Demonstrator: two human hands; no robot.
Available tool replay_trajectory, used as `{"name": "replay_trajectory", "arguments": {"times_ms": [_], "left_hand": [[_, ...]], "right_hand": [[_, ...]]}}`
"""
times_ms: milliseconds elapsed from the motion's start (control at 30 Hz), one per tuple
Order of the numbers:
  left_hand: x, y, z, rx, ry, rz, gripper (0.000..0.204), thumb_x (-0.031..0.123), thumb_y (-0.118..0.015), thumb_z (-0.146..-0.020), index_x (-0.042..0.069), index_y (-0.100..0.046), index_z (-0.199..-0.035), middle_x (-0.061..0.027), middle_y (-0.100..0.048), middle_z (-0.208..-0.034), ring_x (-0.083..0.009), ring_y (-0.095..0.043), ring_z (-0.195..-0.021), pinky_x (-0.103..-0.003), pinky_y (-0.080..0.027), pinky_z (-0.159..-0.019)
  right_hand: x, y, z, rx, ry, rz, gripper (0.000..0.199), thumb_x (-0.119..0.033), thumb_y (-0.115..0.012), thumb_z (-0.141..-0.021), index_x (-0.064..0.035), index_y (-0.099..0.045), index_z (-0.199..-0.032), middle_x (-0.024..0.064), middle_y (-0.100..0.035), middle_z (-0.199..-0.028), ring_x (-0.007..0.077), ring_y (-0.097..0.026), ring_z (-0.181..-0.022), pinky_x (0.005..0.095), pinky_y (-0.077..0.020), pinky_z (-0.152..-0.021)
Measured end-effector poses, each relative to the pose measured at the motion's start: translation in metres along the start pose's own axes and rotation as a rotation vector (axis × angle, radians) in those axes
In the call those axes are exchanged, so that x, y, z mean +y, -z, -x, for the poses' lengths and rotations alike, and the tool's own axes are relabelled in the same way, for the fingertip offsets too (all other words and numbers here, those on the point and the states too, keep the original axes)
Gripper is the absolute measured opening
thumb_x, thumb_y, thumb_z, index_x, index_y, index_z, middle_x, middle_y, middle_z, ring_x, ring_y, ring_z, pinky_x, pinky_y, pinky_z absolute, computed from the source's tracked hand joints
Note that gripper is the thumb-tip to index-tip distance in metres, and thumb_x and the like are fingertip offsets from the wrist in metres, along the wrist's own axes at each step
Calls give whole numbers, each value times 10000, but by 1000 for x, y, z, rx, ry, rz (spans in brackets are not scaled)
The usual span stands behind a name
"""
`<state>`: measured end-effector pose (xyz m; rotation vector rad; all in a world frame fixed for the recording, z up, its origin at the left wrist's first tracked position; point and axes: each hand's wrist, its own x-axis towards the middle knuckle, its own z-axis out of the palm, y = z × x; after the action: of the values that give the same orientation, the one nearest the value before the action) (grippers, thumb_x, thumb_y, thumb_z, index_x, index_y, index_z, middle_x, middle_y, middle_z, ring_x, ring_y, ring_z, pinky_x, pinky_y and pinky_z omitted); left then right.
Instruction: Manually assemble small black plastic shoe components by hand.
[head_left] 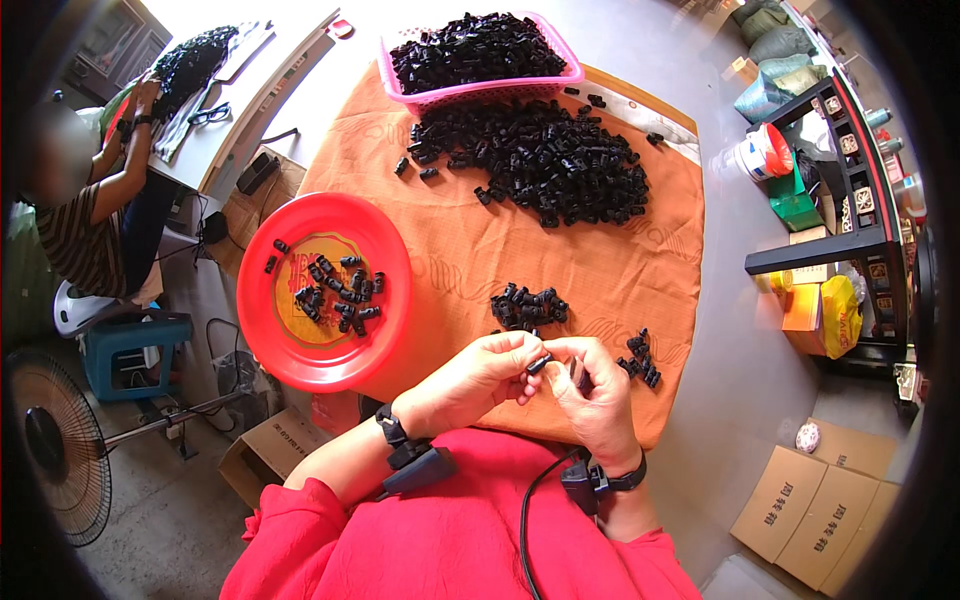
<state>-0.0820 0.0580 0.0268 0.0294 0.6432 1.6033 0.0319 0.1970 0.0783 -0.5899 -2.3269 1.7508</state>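
Observation:
My left hand (478, 378) and my right hand (593, 388) meet at the near edge of an orange-covered table (470, 250). Both pinch one small black plastic piece (540, 364) between their fingertips. Just beyond them lies a small heap of the same black pieces (529, 307), and a smaller cluster (640, 358) sits right of my right hand. A red round plate (322, 290) with several black pieces on it stands to the left. A big pile of black pieces (545, 160) covers the far side, behind it a pink basket (478, 55) full of them.
Another person (95, 200) sits at a white table at the far left. A floor fan (55, 450) and a cardboard box (265, 450) stand at lower left. Shelving (850, 200) and cardboard boxes (815, 510) are on the right.

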Motion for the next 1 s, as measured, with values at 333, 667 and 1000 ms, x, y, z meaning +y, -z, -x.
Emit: {"name": "replay_trajectory", "arguments": {"times_ms": [333, 667, 1000], "left_hand": [[6, -7, 3, 40, -79, 74, 292, 285, -614, -972, 44, -612, -1137, -27, -633, -965, -115, -606, -884, -260, -493, -792], [2, 3, -3, -10, -109, -3, 256, 281, -632, -958, 50, -630, -1068, -9, -636, -985, -110, -591, -875, -274, -479, -825], [3, -12, 3, 101, -14, -120, 282, 374, -536, -1014, 113, -643, -1016, 54, -614, -898, -43, -542, -801, -214, -419, -705]], "right_hand": [[3, -2, 5, 84, 70, 71, 234, 37, -696, -846, -49, -587, -1034, -12, -604, -781, 23, -512, -628, 204, -437, -565], [0, -12, 5, 118, 72, -74, 237, -65, -724, -891, -38, -577, -1075, -86, -439, -670, -8, -357, -591, 167, -309, -525], [13, -9, 3, 51, 192, 95, 277, -5, -716, -875, -28, -620, -1134, -37, -598, -816, 2, -421, -602, 175, -379, -545]]}}
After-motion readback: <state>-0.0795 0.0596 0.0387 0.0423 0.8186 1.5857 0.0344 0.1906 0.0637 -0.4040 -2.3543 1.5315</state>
